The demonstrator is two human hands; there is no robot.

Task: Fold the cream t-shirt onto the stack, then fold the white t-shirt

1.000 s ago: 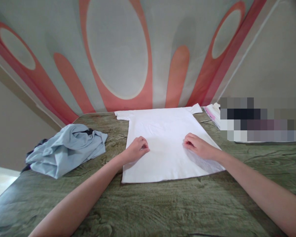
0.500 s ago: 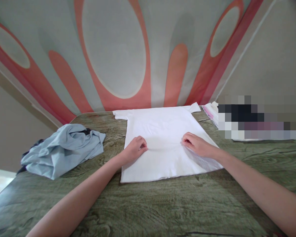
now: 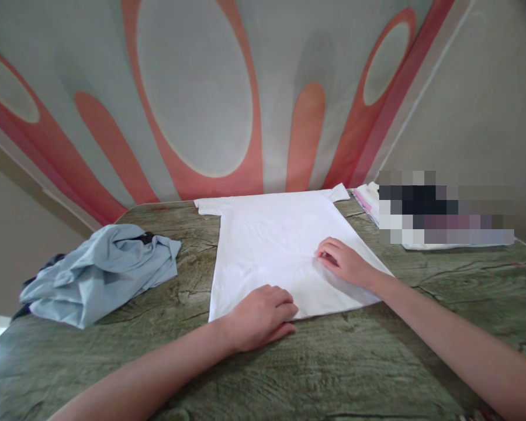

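A white short-sleeved T-shirt (image 3: pixel 267 234) lies spread on the wooden-patterned table, its sleeves at the far end and its hem nearest me. Over the middle of the near hem is my left hand (image 3: pixel 263 316), palm down, its thumb apart from the lightly bent fingers. Its palm side is hidden. My right hand (image 3: pixel 342 262) is at the right part of the shirt's body, fingertips and thumb pinched together on the fabric. Small creases run out from that pinch.
A crumpled light-blue garment (image 3: pixel 100 272) with dark cloth beneath it lies on the table's left (image 3: pixel 193 374). At the far right sits a stack of clothes (image 3: pixel 366 196), partly blurred out by pixels. A patterned red and grey backdrop (image 3: pixel 276 117) rises behind the table.
My left hand has moved from the shirt's left middle toward me, down to the near hem, and its thumb has spread. My right hand keeps its pinch. The view has shifted slightly.
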